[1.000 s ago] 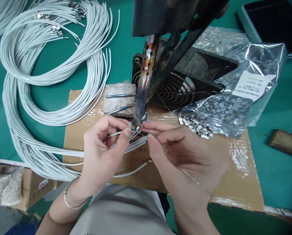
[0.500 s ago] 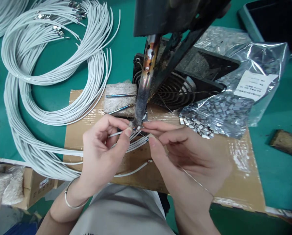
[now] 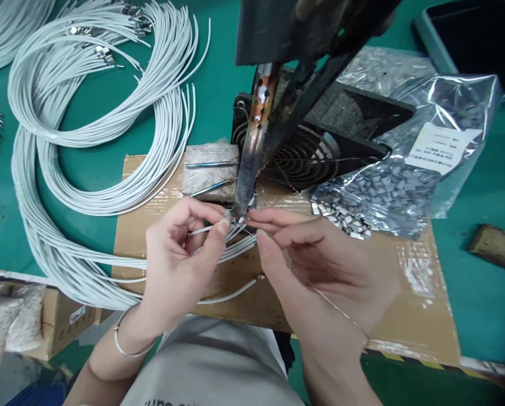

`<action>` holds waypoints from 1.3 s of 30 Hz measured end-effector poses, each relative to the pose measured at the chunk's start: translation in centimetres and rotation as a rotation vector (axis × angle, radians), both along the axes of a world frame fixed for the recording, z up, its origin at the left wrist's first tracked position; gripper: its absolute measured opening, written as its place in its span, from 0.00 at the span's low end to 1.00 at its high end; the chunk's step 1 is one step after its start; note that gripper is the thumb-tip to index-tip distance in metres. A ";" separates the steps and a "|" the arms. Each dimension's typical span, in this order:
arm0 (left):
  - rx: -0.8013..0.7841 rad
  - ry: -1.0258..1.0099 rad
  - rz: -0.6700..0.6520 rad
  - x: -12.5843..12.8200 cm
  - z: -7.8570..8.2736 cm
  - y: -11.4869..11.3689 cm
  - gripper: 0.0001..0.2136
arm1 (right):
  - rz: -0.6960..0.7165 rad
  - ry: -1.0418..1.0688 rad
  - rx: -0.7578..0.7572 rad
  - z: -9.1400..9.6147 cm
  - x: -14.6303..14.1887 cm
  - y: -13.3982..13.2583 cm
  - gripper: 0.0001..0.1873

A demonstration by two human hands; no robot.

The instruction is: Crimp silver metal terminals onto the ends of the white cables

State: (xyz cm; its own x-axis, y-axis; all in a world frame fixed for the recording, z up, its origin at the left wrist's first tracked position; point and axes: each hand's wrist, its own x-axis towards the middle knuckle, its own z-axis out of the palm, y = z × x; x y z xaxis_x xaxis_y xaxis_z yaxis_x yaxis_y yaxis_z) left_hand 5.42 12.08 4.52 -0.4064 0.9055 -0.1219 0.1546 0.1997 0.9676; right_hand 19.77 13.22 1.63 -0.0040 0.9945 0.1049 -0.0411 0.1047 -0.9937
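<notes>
My left hand (image 3: 180, 256) pinches the end of a white wire (image 3: 202, 229) between thumb and forefinger, right under the tip of a fixed soldering iron (image 3: 250, 163). My right hand (image 3: 320, 265) is closed in a pinch on a thin solder wire (image 3: 337, 310) that trails back over my wrist; its fingertips meet the left hand's at the iron tip. More white wire ends (image 3: 239, 245) fan out beneath both hands on the cardboard sheet (image 3: 408, 293).
Big coils of white wires (image 3: 100, 113) lie left on the green table. A black fan (image 3: 315, 152) sits behind the iron, beside a grey sponge pad (image 3: 208, 169) with tweezers. A foil bag spilling small metal terminals (image 3: 375, 197) lies at the right. A cardboard box (image 3: 53, 321) stands lower left.
</notes>
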 end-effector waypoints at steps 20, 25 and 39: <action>-0.012 0.010 -0.015 -0.1 -0.1 -0.1 0.05 | -0.016 -0.056 0.021 -0.1 0.0 0.2 0.12; -0.004 0.015 -0.011 -0.1 -0.1 -0.2 0.05 | -0.007 -0.041 0.015 0.0 0.0 0.1 0.12; -0.015 -0.002 -0.023 -0.2 -0.2 -0.2 0.05 | 0.003 -0.031 -0.018 -0.2 0.2 -0.1 0.11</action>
State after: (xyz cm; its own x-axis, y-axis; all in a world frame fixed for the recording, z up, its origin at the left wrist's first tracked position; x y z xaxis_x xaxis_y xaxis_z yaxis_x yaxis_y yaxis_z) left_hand 5.27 11.90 4.29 -0.3852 0.9127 -0.1361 0.1570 0.2102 0.9650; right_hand 19.96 13.12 1.42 -0.0095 0.9962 0.0870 -0.0109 0.0869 -0.9962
